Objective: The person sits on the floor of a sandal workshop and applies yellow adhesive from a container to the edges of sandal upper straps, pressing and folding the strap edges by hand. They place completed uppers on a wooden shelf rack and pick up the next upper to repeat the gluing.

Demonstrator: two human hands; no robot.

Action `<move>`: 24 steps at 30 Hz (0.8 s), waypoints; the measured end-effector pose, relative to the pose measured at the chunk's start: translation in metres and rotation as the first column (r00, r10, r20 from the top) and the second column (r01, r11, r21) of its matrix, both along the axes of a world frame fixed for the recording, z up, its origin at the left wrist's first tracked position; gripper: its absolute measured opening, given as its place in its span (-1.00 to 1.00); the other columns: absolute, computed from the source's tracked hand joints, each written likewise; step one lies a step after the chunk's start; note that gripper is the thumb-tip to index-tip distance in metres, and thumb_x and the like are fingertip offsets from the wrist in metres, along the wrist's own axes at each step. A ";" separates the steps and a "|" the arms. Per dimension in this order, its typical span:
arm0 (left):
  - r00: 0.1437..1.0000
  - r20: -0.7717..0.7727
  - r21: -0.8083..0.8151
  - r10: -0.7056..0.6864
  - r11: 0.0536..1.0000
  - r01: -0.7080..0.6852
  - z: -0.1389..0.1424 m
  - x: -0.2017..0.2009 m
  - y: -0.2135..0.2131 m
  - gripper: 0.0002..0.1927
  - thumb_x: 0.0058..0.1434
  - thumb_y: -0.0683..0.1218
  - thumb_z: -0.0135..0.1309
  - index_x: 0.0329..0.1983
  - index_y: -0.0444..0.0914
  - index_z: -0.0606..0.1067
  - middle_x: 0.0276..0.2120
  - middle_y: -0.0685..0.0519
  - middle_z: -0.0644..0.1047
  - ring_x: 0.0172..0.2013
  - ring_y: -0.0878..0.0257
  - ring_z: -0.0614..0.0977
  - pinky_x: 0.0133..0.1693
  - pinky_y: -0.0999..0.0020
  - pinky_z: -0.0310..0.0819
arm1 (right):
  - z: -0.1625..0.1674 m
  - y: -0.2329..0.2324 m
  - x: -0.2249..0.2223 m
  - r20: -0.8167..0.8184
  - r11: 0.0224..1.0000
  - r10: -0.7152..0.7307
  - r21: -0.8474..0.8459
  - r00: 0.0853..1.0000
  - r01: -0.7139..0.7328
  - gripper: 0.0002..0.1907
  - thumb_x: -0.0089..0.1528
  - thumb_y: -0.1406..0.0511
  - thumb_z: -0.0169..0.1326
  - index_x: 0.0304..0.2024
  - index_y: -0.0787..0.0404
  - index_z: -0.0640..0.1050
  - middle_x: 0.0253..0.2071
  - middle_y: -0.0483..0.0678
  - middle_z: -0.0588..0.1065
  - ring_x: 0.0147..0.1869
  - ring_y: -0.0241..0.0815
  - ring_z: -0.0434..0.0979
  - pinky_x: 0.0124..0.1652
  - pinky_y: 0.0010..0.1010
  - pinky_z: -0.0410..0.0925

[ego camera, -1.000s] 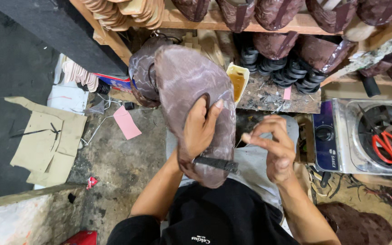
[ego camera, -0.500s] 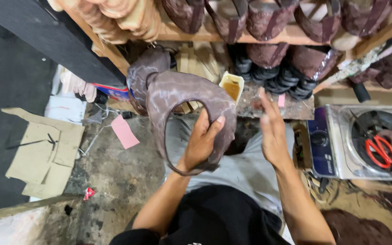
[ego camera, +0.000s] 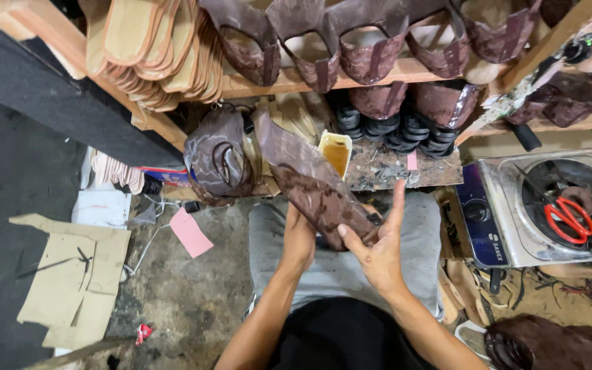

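At the centre of the frame, just above the person's lap, both hands hold a brown shoe upper [ego camera: 313,188]. The left hand [ego camera: 299,240] grips it from beneath, fingers closed around its lower edge. The right hand [ego camera: 377,247] lies against its right side, thumb pressing the leather, fingers stretched straight up and barely curled. Half a second ago the right hand was lifted clear and open, and the upper faced the camera as a wide loop; now it is turned edge-on and slanted from upper left to lower right, with that hand back on it. That suggests shaping or smoothing of the piece is under way.

Just behind stands one yellow glue tub [ego camera: 335,152] on a scarred board [ego camera: 405,171]. One more upper [ego camera: 219,157] sits to the left. On the shelf [ego camera: 405,68] above, about five uppers hang in a row; I cannot count the stacked tan insoles [ego camera: 145,48] at upper left. At right, one stove [ego camera: 543,205] carries one pair of red scissors [ego camera: 569,216]. One pink slip [ego camera: 190,233] and cardboard scraps [ego camera: 70,281] lie at lower left.
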State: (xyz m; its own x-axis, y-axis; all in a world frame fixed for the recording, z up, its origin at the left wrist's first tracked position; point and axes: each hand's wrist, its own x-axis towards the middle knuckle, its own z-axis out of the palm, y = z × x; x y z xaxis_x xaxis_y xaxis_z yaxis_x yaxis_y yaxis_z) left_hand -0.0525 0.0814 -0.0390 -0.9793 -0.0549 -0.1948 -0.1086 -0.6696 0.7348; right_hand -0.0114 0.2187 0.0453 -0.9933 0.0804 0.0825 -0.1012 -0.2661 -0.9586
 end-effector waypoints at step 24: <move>0.980 -0.035 0.165 -0.196 0.966 0.199 0.005 -0.081 -0.071 -0.59 0.52 -0.12 -0.35 0.28 -0.44 0.32 0.16 -0.21 0.51 0.09 -0.03 0.59 0.10 0.03 0.47 | -0.014 0.048 0.020 -0.201 0.915 -0.229 0.289 0.952 0.281 0.01 0.35 0.47 -0.03 0.58 0.04 -0.38 0.21 0.23 0.41 0.18 -0.03 0.49 0.14 -0.22 0.43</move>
State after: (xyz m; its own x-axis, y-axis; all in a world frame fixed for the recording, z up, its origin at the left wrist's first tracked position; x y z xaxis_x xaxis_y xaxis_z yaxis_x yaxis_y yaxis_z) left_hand -0.1335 0.0109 -0.0335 -0.9710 0.1714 -0.1669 -0.2385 -0.7493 0.6178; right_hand 0.0084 0.2667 0.0316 -0.9138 0.2734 0.3003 -0.2843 0.0976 -0.9538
